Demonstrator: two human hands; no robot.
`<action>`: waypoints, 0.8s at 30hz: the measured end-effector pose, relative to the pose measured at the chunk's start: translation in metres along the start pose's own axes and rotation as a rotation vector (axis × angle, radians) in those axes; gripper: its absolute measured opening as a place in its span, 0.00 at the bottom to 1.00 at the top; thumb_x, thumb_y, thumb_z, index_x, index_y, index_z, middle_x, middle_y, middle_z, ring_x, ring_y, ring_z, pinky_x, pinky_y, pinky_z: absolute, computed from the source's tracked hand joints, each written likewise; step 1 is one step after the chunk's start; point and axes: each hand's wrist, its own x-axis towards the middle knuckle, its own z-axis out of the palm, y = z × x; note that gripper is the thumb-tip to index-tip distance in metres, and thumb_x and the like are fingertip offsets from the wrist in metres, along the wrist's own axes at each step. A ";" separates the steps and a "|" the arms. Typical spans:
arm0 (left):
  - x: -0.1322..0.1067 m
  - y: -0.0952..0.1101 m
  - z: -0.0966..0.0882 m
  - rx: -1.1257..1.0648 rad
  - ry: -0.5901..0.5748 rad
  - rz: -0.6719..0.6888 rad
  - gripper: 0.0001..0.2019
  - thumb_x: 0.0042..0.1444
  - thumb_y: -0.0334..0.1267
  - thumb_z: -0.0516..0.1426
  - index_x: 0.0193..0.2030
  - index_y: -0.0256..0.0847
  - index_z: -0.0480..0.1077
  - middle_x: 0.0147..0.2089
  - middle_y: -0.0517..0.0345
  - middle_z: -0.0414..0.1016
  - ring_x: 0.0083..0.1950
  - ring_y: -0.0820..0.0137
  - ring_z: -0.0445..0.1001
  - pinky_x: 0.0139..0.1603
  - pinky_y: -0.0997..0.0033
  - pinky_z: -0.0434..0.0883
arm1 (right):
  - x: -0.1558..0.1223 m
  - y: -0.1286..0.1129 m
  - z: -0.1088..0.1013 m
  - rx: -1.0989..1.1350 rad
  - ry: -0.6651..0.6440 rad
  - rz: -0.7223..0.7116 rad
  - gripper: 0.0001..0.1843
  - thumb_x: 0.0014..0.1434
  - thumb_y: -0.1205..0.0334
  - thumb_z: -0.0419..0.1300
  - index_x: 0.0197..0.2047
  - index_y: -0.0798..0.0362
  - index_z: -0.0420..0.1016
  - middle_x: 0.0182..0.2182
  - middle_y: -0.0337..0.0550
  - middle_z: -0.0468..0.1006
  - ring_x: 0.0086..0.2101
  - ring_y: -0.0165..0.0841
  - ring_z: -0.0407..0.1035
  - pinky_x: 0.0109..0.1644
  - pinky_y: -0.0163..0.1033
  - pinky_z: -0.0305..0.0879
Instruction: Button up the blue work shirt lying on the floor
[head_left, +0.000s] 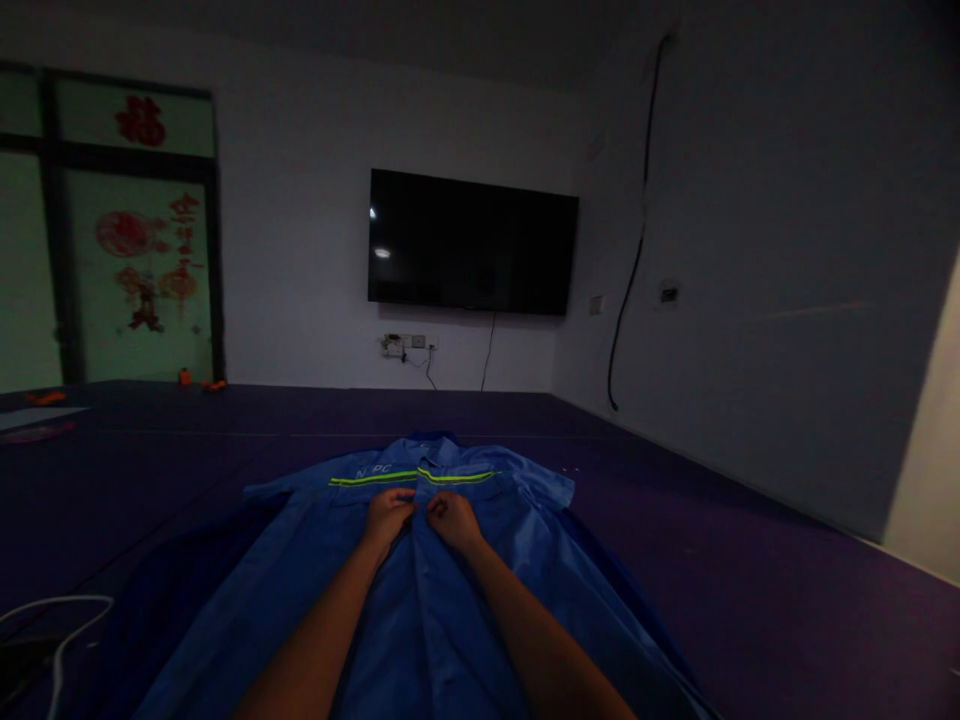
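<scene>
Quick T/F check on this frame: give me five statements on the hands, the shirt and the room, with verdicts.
1. Both hands, left hand and right hand, rest on the blue work shirt. True.
2. The shirt's reflective stripe is orange. False: it is yellow-green.
3. The black wall-mounted screen is showing a picture. False: it is dark.
4. The shirt lies flat on the dark purple surface. True.
5. The hands are far apart, at the sleeves. False: they are close together at the shirt's front centre.

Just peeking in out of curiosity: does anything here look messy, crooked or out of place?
Nothing stands out. The blue shirt lies flat on the purple surface, and the left hand and right hand meet at its front placket.
</scene>
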 end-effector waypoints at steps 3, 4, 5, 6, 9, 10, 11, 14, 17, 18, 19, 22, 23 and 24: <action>0.000 0.000 0.000 0.002 -0.009 0.010 0.18 0.36 0.35 0.60 0.39 0.33 0.73 0.15 0.64 0.68 0.16 0.77 0.63 0.19 0.78 0.58 | 0.000 0.000 0.000 -0.004 0.002 -0.005 0.10 0.43 0.73 0.54 0.30 0.55 0.74 0.23 0.39 0.76 0.25 0.28 0.69 0.26 0.28 0.58; 0.000 0.000 -0.001 0.001 -0.010 0.013 0.18 0.36 0.35 0.60 0.39 0.33 0.73 0.15 0.64 0.68 0.16 0.77 0.63 0.19 0.78 0.57 | 0.001 0.001 0.000 -0.006 0.002 -0.006 0.10 0.43 0.73 0.54 0.30 0.55 0.74 0.23 0.38 0.76 0.25 0.28 0.69 0.27 0.27 0.58; 0.000 0.000 -0.001 -0.001 -0.009 0.014 0.18 0.36 0.35 0.60 0.39 0.33 0.73 0.15 0.64 0.68 0.16 0.77 0.63 0.19 0.79 0.57 | 0.001 0.001 0.000 -0.008 0.003 -0.007 0.10 0.43 0.73 0.54 0.29 0.55 0.74 0.23 0.38 0.76 0.25 0.28 0.69 0.27 0.27 0.58; 0.001 0.000 -0.001 -0.002 -0.008 0.012 0.18 0.36 0.35 0.60 0.38 0.33 0.72 0.15 0.64 0.67 0.16 0.77 0.63 0.19 0.79 0.57 | 0.001 0.001 0.000 -0.010 0.003 -0.008 0.10 0.43 0.73 0.54 0.29 0.55 0.74 0.23 0.39 0.76 0.25 0.28 0.69 0.27 0.27 0.58; 0.001 0.000 0.000 0.004 -0.004 0.002 0.18 0.36 0.34 0.60 0.39 0.34 0.72 0.15 0.65 0.67 0.16 0.78 0.62 0.19 0.79 0.57 | 0.001 0.000 0.000 -0.017 -0.002 -0.009 0.09 0.44 0.73 0.55 0.28 0.55 0.74 0.23 0.39 0.76 0.24 0.28 0.69 0.26 0.27 0.58; 0.001 0.000 0.000 0.009 -0.005 0.000 0.18 0.36 0.34 0.60 0.39 0.34 0.72 0.15 0.65 0.67 0.16 0.77 0.63 0.19 0.79 0.57 | 0.001 0.000 -0.001 -0.019 -0.004 -0.011 0.09 0.44 0.73 0.55 0.28 0.55 0.74 0.23 0.39 0.76 0.25 0.28 0.69 0.26 0.27 0.58; 0.002 0.000 0.000 0.015 -0.007 -0.001 0.18 0.36 0.35 0.60 0.39 0.34 0.72 0.15 0.65 0.67 0.17 0.77 0.63 0.19 0.79 0.58 | 0.000 0.000 -0.001 -0.022 -0.006 -0.012 0.08 0.44 0.72 0.55 0.28 0.55 0.74 0.23 0.39 0.76 0.25 0.28 0.69 0.26 0.28 0.58; 0.002 -0.001 0.001 0.024 -0.008 -0.001 0.19 0.35 0.36 0.61 0.39 0.34 0.73 0.14 0.65 0.67 0.16 0.77 0.63 0.19 0.78 0.58 | 0.000 0.000 -0.002 -0.029 -0.007 -0.015 0.08 0.45 0.72 0.55 0.27 0.55 0.74 0.23 0.40 0.76 0.26 0.29 0.69 0.27 0.28 0.59; 0.002 -0.002 0.000 0.014 -0.007 0.007 0.19 0.36 0.36 0.61 0.39 0.34 0.73 0.15 0.64 0.67 0.16 0.77 0.63 0.19 0.79 0.58 | 0.000 0.000 -0.002 -0.034 -0.003 -0.017 0.08 0.45 0.73 0.56 0.28 0.55 0.74 0.24 0.40 0.77 0.26 0.29 0.70 0.28 0.28 0.60; 0.002 -0.002 0.000 0.009 -0.008 0.009 0.19 0.36 0.35 0.61 0.39 0.34 0.73 0.15 0.64 0.68 0.16 0.77 0.63 0.19 0.79 0.58 | 0.000 0.000 -0.002 -0.035 -0.001 -0.018 0.08 0.45 0.73 0.56 0.27 0.55 0.74 0.24 0.40 0.77 0.27 0.29 0.70 0.28 0.28 0.60; 0.002 -0.002 0.000 0.003 -0.008 0.009 0.19 0.36 0.35 0.61 0.39 0.34 0.73 0.15 0.64 0.68 0.16 0.77 0.63 0.19 0.79 0.58 | 0.000 0.001 -0.001 -0.035 0.000 -0.020 0.07 0.45 0.72 0.56 0.27 0.55 0.74 0.25 0.40 0.77 0.27 0.29 0.70 0.28 0.28 0.61; 0.002 -0.002 0.001 -0.010 -0.017 0.006 0.20 0.36 0.35 0.61 0.40 0.33 0.72 0.16 0.63 0.69 0.16 0.77 0.64 0.19 0.78 0.58 | 0.000 0.002 -0.001 -0.041 0.008 -0.024 0.06 0.44 0.73 0.56 0.26 0.55 0.74 0.25 0.41 0.77 0.28 0.30 0.70 0.29 0.28 0.61; 0.002 -0.002 0.001 -0.007 -0.022 0.005 0.20 0.36 0.36 0.61 0.40 0.33 0.72 0.16 0.63 0.69 0.17 0.77 0.64 0.19 0.78 0.59 | 0.000 0.002 -0.001 -0.043 0.010 -0.024 0.06 0.44 0.73 0.56 0.25 0.55 0.74 0.25 0.41 0.77 0.28 0.30 0.70 0.29 0.28 0.61; 0.002 -0.001 0.001 -0.002 -0.025 0.004 0.21 0.35 0.36 0.61 0.40 0.33 0.72 0.17 0.62 0.70 0.17 0.76 0.64 0.19 0.78 0.58 | 0.000 0.002 -0.001 -0.045 0.011 -0.024 0.06 0.44 0.73 0.56 0.25 0.55 0.73 0.25 0.41 0.77 0.28 0.30 0.70 0.29 0.28 0.61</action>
